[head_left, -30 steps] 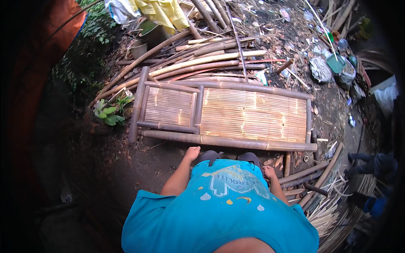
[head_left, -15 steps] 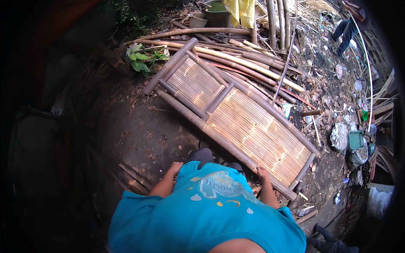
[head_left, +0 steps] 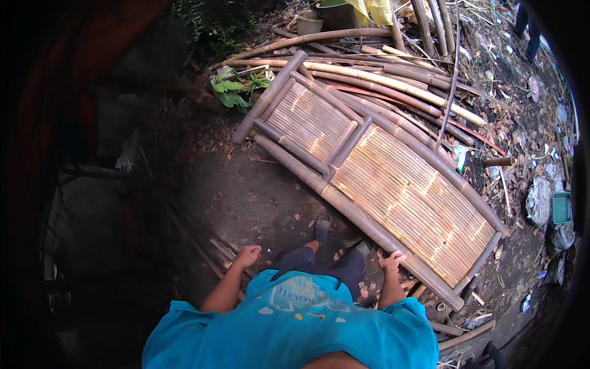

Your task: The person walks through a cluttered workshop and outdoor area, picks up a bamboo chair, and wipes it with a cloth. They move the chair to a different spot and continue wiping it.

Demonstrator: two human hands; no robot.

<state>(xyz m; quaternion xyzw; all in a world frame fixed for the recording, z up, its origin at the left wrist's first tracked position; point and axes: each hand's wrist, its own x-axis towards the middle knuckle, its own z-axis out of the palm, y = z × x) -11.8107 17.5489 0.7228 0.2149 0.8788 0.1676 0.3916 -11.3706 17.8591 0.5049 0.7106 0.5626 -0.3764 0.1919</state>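
Note:
A long bamboo lounger with slatted panels in a thick pole frame lies slantwise in front of me, from the upper left to the lower right. My right hand is at its near side rail, with fingers apart and touching the pole near its lower right end. Away from the lounger, my left hand hangs beside my left hip, its fingers curled with nothing visible in them. My legs and one shoe show between the hands, close to the near rail.
Several long bamboo poles are piled behind the lounger. A green plant grows by its far left end. At right lie plastic bags and a green basket. Another person's legs show at the upper right. Thin sticks lie at left.
My view has shifted, so the lounger sits farther right and lower. My right hand has loosened from around the rail, its fingers now spread. My left hand has moved out from my side.

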